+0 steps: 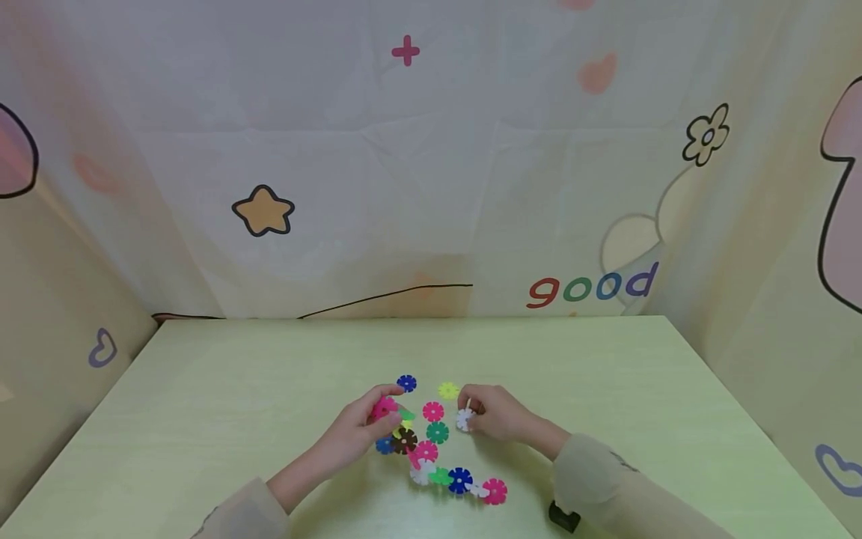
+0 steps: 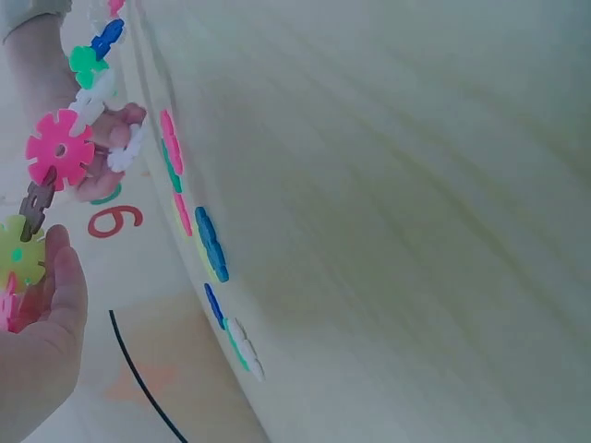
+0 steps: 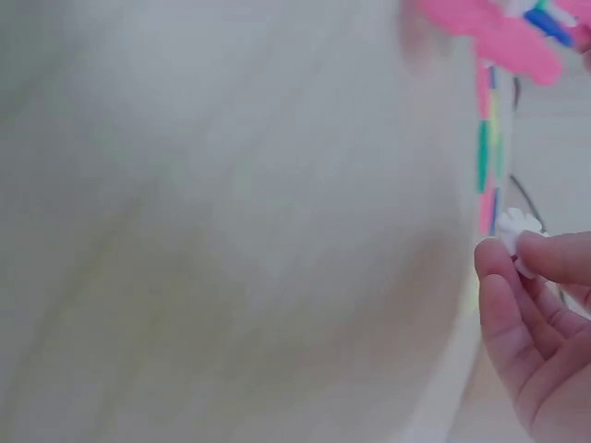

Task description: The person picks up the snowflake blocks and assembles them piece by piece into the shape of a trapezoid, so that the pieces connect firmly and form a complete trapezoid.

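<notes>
My left hand (image 1: pixel 357 427) grips one end of a chain of slotted plastic snowflake discs, by its pink disc (image 1: pixel 384 406). The joined chain passes a brown disc (image 1: pixel 404 440) and a dark blue disc (image 1: pixel 460 480), and ends at a pink disc (image 1: pixel 494 492) towards the lower right. In the left wrist view the chain hangs above the table, its yellow disc (image 2: pixel 20 254) against the left fingers. My right hand (image 1: pixel 501 413) pinches a single white snowflake disc (image 1: pixel 464 420) between thumb and fingertips, apart from the chain.
Loose discs lie flat on the pale table (image 1: pixel 269 389): a blue disc (image 1: pixel 406 383), a yellow disc (image 1: pixel 447 390), a pink disc (image 1: pixel 433 411) and a green disc (image 1: pixel 438 432) among them. A printed curtain (image 1: pixel 431 187) stands behind. A small black object (image 1: pixel 564 516) shows under the right sleeve.
</notes>
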A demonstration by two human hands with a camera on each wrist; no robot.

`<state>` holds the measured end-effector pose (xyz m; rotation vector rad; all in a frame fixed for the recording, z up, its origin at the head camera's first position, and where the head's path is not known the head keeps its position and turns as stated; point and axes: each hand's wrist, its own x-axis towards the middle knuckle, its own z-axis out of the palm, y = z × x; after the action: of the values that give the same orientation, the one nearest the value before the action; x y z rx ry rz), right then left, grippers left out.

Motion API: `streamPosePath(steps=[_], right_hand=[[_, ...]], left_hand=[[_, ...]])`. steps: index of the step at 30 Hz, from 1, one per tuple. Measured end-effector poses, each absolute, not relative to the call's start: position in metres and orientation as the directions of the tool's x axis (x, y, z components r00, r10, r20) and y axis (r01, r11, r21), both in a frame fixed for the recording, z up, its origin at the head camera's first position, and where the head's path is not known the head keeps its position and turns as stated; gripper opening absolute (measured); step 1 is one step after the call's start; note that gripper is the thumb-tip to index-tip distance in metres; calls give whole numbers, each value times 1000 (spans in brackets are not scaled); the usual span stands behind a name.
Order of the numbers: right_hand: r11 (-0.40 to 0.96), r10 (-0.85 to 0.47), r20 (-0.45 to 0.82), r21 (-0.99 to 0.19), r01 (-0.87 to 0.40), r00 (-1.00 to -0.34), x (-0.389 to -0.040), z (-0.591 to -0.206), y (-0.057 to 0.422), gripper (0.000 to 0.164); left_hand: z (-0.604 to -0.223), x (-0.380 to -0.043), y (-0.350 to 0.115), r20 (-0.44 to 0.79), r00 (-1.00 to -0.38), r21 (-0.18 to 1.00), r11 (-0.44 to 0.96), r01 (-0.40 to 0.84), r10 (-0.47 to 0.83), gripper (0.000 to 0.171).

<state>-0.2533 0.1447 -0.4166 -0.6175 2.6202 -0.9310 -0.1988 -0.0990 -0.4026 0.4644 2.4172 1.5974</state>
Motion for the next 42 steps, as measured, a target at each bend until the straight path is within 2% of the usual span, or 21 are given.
streamPosePath(steps=[8, 13, 19, 30, 42], right_hand=[[545, -479, -22, -792, -277, -878, -239, -390, 142, 14], [446, -500, 26, -849, -283, -866, -226, -375, 137, 13], [349, -524, 74, -890, -293, -849, -215, -367, 132, 12], [301, -509, 91, -913, -276, -856, -206, -366, 124, 14], [308, -459, 161, -894, -327, -874, -199, -367, 118, 10]], left_hand=[[-396, -196, -95, 44, -917, 907, 369, 204, 397, 47], [-390, -193, -92, 55, -915, 897, 382, 221, 400, 46], [-386, -190, -90, 131, -897, 864, 395, 312, 422, 46], [-383, -187, -85, 199, -869, 840, 378, 390, 453, 46], [-385, -187, -84, 253, -842, 827, 345, 443, 477, 47]])
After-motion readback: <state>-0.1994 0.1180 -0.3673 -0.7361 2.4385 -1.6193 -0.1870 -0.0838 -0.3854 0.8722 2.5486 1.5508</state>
